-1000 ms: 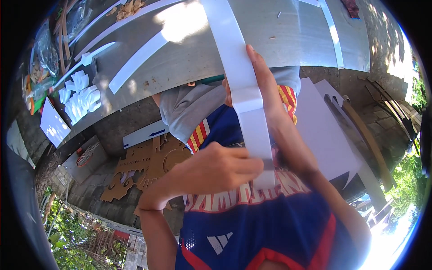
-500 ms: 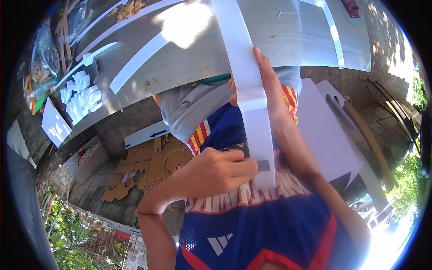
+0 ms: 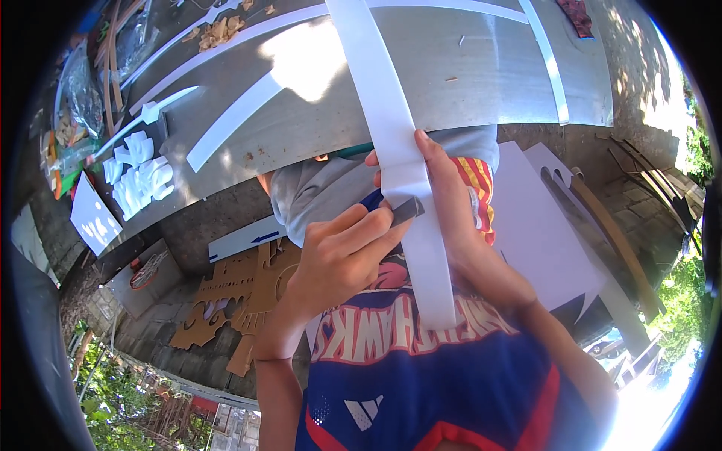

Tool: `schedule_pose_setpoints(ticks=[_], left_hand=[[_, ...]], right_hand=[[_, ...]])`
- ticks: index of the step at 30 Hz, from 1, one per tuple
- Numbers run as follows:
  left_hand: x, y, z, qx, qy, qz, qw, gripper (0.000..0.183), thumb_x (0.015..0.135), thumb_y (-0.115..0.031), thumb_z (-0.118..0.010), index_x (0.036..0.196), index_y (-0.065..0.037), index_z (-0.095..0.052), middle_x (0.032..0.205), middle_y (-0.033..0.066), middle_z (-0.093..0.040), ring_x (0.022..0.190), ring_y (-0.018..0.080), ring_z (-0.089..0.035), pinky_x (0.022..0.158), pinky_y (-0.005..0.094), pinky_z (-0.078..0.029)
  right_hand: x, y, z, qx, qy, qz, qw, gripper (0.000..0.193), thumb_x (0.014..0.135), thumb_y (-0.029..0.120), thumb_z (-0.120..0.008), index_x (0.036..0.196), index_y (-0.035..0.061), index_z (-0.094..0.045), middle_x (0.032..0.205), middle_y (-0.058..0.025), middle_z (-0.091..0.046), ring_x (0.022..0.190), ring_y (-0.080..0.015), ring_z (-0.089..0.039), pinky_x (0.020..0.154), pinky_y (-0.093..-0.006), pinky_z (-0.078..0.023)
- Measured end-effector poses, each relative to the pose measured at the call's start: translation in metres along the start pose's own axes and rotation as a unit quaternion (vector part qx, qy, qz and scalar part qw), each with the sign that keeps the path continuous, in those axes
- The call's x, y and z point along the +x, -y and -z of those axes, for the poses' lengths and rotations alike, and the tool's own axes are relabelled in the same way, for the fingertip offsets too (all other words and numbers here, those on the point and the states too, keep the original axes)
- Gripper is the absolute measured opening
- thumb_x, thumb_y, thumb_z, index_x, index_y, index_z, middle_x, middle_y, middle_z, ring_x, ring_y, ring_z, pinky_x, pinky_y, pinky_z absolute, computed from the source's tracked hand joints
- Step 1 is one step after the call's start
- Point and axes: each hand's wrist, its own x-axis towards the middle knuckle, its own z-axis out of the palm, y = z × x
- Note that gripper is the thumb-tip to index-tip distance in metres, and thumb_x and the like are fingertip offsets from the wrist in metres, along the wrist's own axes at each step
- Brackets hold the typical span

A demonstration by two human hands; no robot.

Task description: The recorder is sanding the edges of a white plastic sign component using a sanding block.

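A long white strip (image 3: 380,98), apparently foam or plastic sheet, runs from the top of the view across the table edge down to my torso. My right hand (image 3: 451,203) is closed around its right edge, thumb along the side and fingers partly hidden underneath. Beside the thumb, a raised white fold or band (image 3: 406,179) crosses the strip. From the left, my left hand (image 3: 342,255) pinches a small dark grey flat piece (image 3: 408,212), perhaps a blade or sandpaper; I cannot tell which. That piece rests against the strip just below the band.
A grey metal table (image 3: 444,83) spans the far side, bearing curved white strips (image 3: 237,120), small white cut pieces (image 3: 143,180) and dry leaves (image 3: 222,31). Below it at left lie brown cardboard cut-outs (image 3: 263,289) and a small basketball hoop (image 3: 148,272). White sheets (image 3: 538,225) stand at right.
My left hand has moved up the strip with the grey piece, from near its lower end to just under the band. The strip and right hand have shifted slightly down and left.
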Motion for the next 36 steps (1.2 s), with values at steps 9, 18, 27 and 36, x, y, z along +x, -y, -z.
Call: schedule_pose_setpoints(ticks=[9,18,27,36], left_hand=[[0.020,0.029,-0.013,0.020,-0.035,-0.011,0.999,0.037,0.067,0.004,-0.062,0.103,-0.001,-0.068,0.085,0.0028,-0.053,0.069,0.0168,-0.057,0.055,0.0315,-0.049],[0.058,0.060,-0.008,0.046,-0.097,0.031,0.994,0.035,0.075,0.009,-0.060,0.105,-0.007,-0.069,0.083,0.0046,-0.054,0.072,0.0216,-0.061,0.059,0.0352,-0.050],[0.059,0.060,0.016,-0.005,-0.018,0.119,0.993,0.036,0.074,0.010,-0.058,0.105,-0.006,-0.069,0.083,0.0085,-0.055,0.069,0.0278,-0.060,0.062,0.0379,-0.048],[0.069,0.117,-0.001,-0.025,-0.145,0.082,0.986,0.026,0.079,0.008,-0.060,0.101,-0.002,-0.070,0.079,0.0111,-0.056,0.059,0.0251,-0.057,0.057,0.0295,-0.045]], right_hand=[[0.041,0.000,0.006,0.005,-0.010,0.018,1.000,0.045,0.098,0.043,-0.043,0.109,0.0020,-0.057,0.095,-0.0089,-0.063,0.081,-0.0138,-0.060,0.069,-0.0275,-0.050],[0.105,0.018,-0.003,0.054,0.015,0.045,0.997,0.039,0.098,0.040,-0.044,0.111,0.0055,-0.057,0.094,-0.0061,-0.062,0.082,-0.0137,-0.058,0.073,-0.0284,-0.048],[0.178,0.007,-0.016,0.109,0.165,0.022,0.980,0.038,0.097,0.039,-0.050,0.115,0.0060,-0.053,0.095,-0.0093,-0.064,0.079,-0.0169,-0.062,0.068,-0.0305,-0.052],[0.193,-0.009,-0.011,0.132,0.156,-0.001,0.979,0.039,0.097,0.040,-0.047,0.111,0.0055,-0.057,0.093,-0.0079,-0.063,0.080,-0.0150,-0.062,0.070,-0.0281,-0.052]])
